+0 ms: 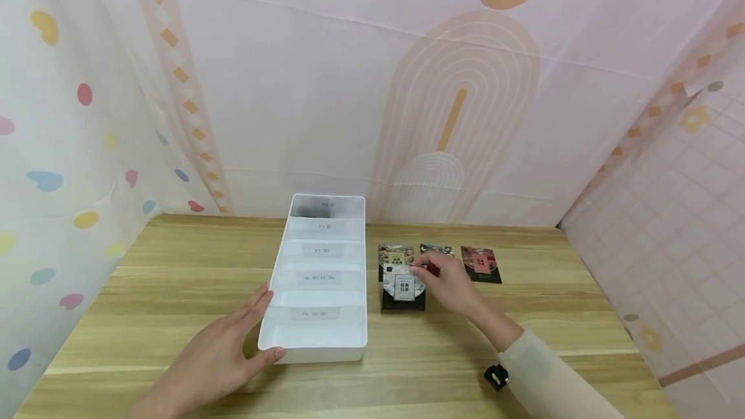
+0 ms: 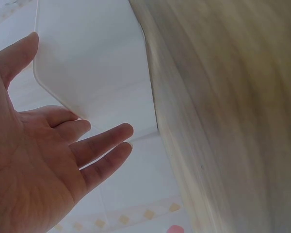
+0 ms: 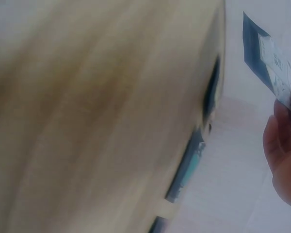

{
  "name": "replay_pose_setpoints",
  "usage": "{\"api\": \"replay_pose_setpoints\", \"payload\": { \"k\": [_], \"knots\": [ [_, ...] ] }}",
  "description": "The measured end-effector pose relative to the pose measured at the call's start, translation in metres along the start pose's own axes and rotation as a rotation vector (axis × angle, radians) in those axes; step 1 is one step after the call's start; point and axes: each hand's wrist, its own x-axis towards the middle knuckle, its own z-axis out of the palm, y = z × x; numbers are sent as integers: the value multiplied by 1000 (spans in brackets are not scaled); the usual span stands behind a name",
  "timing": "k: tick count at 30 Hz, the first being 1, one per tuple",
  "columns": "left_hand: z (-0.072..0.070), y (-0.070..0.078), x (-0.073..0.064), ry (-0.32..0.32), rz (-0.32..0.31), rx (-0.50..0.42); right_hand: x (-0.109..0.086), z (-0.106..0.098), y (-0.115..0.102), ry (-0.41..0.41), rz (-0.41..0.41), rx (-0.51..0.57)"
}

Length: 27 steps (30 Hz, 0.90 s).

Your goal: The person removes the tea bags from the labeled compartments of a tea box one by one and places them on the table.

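My right hand [image 1: 451, 283] pinches a black-and-white printed sachet [image 1: 404, 302] by its upper right corner; the sachet stands tilted up in front of the others. In the right wrist view, thumb and fingers grip one end of this sachet [image 3: 254, 46], which shows raised off the table. My left hand [image 1: 212, 357] rests at the near left corner of a long white divided box [image 1: 323, 355], thumb at its front and fingers along its left side. Seen from the left wrist, those fingers are spread and fairly straight against the box [image 2: 97, 68].
Behind the held sachet lie a yellow-labelled sachet [image 1: 397, 253] and a green-toned sachet [image 1: 435, 248], both partly hidden. A red-labelled sachet [image 1: 482, 264] lies farther right. Labelled dividers split the box, and something dark [image 1: 312, 211] sits in its far compartment. Patterned curtains [image 1: 326, 83] border the table.
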Motion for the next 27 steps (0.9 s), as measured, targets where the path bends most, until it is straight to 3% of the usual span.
{"api": "replay_pose_setpoints", "payload": {
  "k": [14,27],
  "knots": [
    [0,-1,0,-2,2,-12,-9,11,7,-140,112,-32],
    [0,0,0,1,0,-6,-7,16,13,-180,122,-94]
  ]
}}
